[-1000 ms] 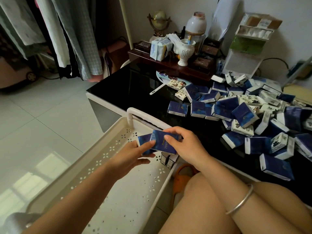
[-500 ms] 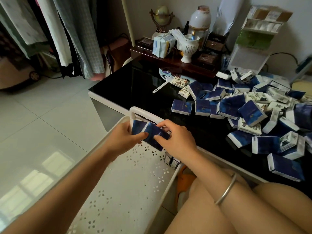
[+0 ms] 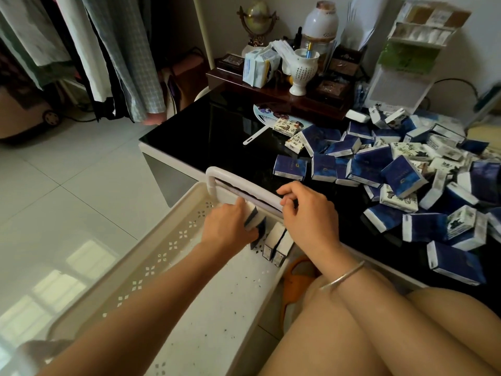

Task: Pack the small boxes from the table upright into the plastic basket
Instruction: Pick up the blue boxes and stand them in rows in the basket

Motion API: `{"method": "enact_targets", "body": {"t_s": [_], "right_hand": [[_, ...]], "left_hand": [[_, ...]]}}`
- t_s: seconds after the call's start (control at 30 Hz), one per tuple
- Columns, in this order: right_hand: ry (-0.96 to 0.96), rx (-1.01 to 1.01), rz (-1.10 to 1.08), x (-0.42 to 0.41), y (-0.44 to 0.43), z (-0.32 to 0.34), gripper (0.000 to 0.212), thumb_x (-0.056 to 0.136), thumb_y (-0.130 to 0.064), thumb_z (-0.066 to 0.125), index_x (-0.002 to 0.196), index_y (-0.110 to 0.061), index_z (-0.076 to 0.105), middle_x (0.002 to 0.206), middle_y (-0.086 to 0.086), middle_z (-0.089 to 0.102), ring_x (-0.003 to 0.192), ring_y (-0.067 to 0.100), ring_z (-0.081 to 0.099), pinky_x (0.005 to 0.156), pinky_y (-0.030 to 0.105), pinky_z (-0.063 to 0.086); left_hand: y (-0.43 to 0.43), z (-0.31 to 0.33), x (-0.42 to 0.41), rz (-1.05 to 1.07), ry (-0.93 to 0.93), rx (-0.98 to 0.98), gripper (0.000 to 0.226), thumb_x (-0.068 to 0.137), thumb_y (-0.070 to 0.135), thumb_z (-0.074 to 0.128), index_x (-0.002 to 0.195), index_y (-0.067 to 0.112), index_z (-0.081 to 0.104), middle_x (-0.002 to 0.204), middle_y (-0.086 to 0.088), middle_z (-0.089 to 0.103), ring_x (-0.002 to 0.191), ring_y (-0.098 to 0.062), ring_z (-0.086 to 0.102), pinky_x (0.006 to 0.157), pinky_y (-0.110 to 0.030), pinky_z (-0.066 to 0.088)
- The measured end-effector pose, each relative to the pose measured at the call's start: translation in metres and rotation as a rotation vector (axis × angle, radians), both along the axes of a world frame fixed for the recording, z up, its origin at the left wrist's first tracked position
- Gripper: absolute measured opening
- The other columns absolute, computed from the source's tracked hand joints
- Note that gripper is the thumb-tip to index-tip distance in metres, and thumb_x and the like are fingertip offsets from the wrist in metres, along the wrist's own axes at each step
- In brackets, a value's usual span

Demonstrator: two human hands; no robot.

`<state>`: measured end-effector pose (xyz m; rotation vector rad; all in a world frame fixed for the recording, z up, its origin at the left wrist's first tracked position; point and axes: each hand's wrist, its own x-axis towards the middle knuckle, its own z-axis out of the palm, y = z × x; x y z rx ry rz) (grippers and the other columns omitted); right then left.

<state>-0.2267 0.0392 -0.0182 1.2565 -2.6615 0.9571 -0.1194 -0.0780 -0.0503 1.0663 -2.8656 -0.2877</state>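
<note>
Up at the far end of the cream perforated plastic basket (image 3: 162,256), the left hand (image 3: 230,229) grips a small blue-and-white box (image 3: 254,217); two more white-edged boxes (image 3: 273,240) stand on end just beside its fingers, and the right hand (image 3: 306,215) curls its fingers over the basket's white handle (image 3: 211,177), can't tell if they're gripping anything

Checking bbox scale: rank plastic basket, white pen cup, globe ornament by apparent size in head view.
1. plastic basket, by far.
2-3. white pen cup and globe ornament look alike; both sit far back, so not ranked.
</note>
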Motion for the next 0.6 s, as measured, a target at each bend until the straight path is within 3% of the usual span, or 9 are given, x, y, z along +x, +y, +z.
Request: {"method": "enact_targets", "body": {"t_s": [0.2,0.3,0.37,0.5,0.6], "right_hand": [[0.0,0.046,-0.007,0.0,0.009,-0.006,0.015,0.094,-0.02,0.048,0.099,-0.029,0.06,0.097,-0.008,0.066,0.077,0.018,0.063,0.059,0.028,0.049],[0.002,0.088,0.013,0.003,0.014,-0.007,0.015,0.094,-0.023,0.049,0.1,-0.031,0.061,0.096,-0.009,0.068,0.079,0.019,0.064,0.063,0.031,0.053],[0.004,0.109,0.037,0.004,0.017,-0.007,0.017,0.095,-0.024,0.049,0.103,-0.031,0.062,0.095,-0.009,0.071,0.079,0.017,0.066,0.066,0.032,0.055],[0.026,0.248,0.142,0.011,0.019,-0.006,0.027,0.094,-0.038,0.051,0.121,-0.034,0.054,0.109,-0.007,0.069,0.092,0.018,0.066,0.076,0.032,0.054],[0.079,0.454,0.199,0.016,0.015,-0.007,0.058,0.085,-0.06,0.054,0.133,-0.032,0.039,0.127,-0.003,0.059,0.105,0.028,0.061,0.081,0.036,0.046]], "left_hand": [[0.0,-0.015,-0.008,-0.027,0.06,0.164,0.056,0.076,0.071,0.06,0.096,0.018,0.058,0.08,0.001,0.063,0.069,-0.016,0.061,0.063,-0.032,0.056],[-0.002,-0.015,-0.006,0.004,0.09,0.361,0.082,0.074,0.085,0.032,0.081,0.01,0.065,0.071,-0.007,0.068,0.063,-0.019,0.063,0.061,-0.033,0.052],[-0.006,-0.017,-0.004,0.024,0.121,0.447,0.092,0.079,0.083,0.018,0.078,0.006,0.067,0.073,-0.011,0.069,0.069,-0.025,0.065,0.07,-0.038,0.054],[-0.01,-0.026,-0.001,-0.004,0.093,0.483,0.065,0.099,0.055,0.026,0.088,0.008,0.069,0.082,-0.01,0.07,0.081,-0.027,0.065,0.08,-0.038,0.053],[-0.01,-0.029,0.0,-0.011,0.069,0.529,0.049,0.098,0.051,0.035,0.09,0.016,0.068,0.082,-0.006,0.068,0.081,-0.024,0.065,0.079,-0.036,0.053]]}}
